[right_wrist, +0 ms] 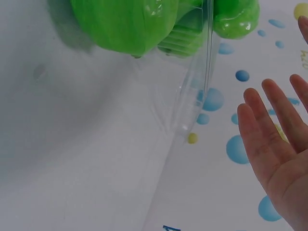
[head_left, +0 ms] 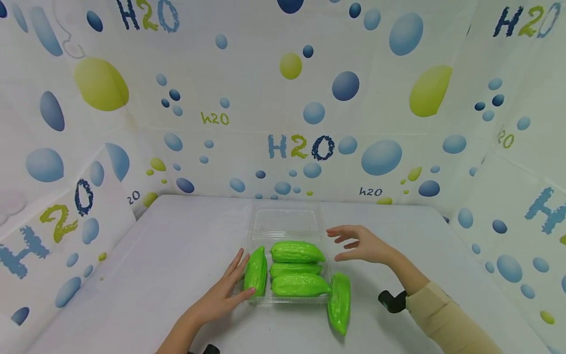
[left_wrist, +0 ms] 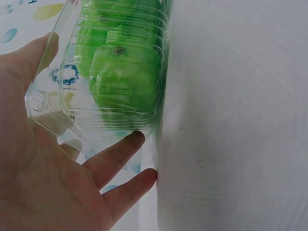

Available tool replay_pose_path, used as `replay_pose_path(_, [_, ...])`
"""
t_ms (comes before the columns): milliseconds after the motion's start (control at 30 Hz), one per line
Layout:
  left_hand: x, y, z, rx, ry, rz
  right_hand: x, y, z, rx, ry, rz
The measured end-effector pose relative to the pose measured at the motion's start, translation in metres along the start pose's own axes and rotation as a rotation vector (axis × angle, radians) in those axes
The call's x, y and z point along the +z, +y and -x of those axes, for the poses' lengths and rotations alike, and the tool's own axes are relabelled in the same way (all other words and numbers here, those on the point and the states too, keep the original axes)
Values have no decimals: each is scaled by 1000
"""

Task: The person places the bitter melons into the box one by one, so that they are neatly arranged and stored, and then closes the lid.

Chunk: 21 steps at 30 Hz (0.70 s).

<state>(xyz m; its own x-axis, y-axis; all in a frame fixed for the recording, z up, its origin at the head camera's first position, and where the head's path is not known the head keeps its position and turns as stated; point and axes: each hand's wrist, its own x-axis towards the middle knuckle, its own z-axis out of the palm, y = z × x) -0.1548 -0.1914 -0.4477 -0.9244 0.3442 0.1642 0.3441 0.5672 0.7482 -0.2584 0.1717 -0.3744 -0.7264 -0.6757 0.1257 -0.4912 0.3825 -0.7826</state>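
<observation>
A clear plastic clamshell box [head_left: 300, 300] stands on the table with its lid [head_left: 286, 220] laid back behind it. Three shiny green bitter melons, the nearest one [head_left: 300, 285] among them, lie crosswise in it. Another bitter melon [head_left: 255, 273] lies lengthwise at its left side. A further bitter melon [head_left: 339, 304] lies at the box's front right corner, overlapping the rim in the head view. My left hand [head_left: 225, 290] rests against the left wall with fingers spread, thumb over the rim. Nothing is in my right hand [head_left: 364, 246], which hovers right of the box, fingers loosely bent.
White cloth covers the table [head_left: 190, 231]. A patterned sheet [head_left: 247, 157] with blue and green drops and H2O lettering hangs behind and along both sides. A black wrist device [head_left: 392, 301] is by the right sleeve [head_left: 442, 314].
</observation>
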Motion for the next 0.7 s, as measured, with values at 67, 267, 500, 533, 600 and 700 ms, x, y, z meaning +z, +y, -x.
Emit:
replay_pose_path(67, [0,0,0,3,0,3,-1,2,2,1,1,1])
replay_pose_path(267, [0,1,0,-1,0,8,-3,3,8,-2,-4,-8])
replay_pose_path(500, [-1,2,0,-6,-9,22,-4,6,13,1,-2,-5])
replay_pose_path(533, [-1,2,0,-4,-10,25,-5,6,14,3,-2,-4])
replay_pose_path(600, [-1,1,0,1,-9,28,-5,7,15,6,-3,-6])
replay_pose_path(700, [0,-1,0,8,-4,24,-5,8,18,12,-3,-4])
